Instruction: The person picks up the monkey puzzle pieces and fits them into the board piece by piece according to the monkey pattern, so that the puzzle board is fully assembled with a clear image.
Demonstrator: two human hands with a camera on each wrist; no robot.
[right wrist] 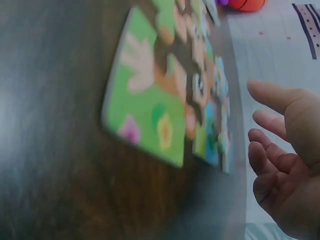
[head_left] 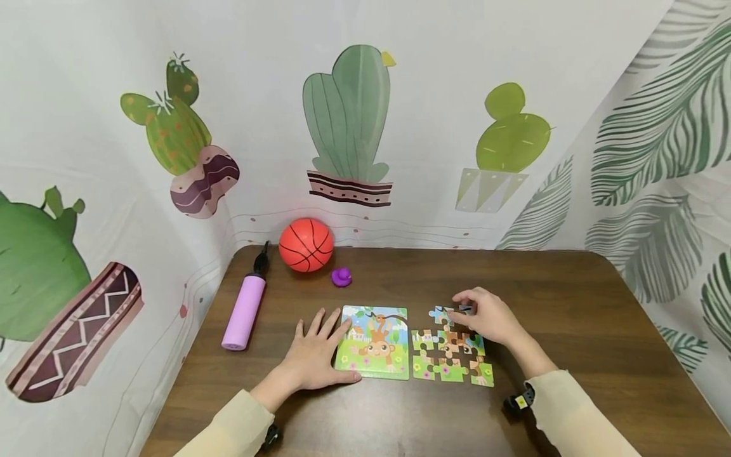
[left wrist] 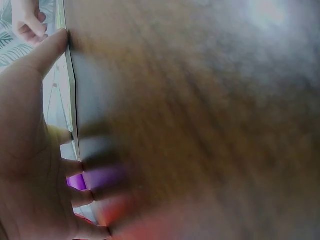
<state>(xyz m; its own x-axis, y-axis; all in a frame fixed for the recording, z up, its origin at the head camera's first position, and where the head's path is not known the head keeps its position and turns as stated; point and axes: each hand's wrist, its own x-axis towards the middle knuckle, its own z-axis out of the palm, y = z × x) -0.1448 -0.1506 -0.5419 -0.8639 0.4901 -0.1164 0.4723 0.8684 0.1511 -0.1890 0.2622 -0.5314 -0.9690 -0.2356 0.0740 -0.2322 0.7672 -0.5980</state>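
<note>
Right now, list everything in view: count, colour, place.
table: 1, brown, foreground
picture board: 1, multicoloured, mid table
puzzle pieces: several, some hidden, multicoloured, right of picture board
ball: 1, red-orange, back of table
toy duck: 1, purple, near ball
pump: 1, lilac and black, table's left
backdrop: 1, white, plant prints, behind table
sleeves: 2, cream, bottom of view
wrist devices: 2, black, at sleeve ends
left hand: 1, bare, at picture board's left edge
right hand: 1, bare, by far puzzle pieces

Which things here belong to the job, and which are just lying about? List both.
In the job:
- puzzle pieces, right hand at them
- monkey picture, left hand at its left edge

Lying about:
- pump
- ball
- duck
</note>
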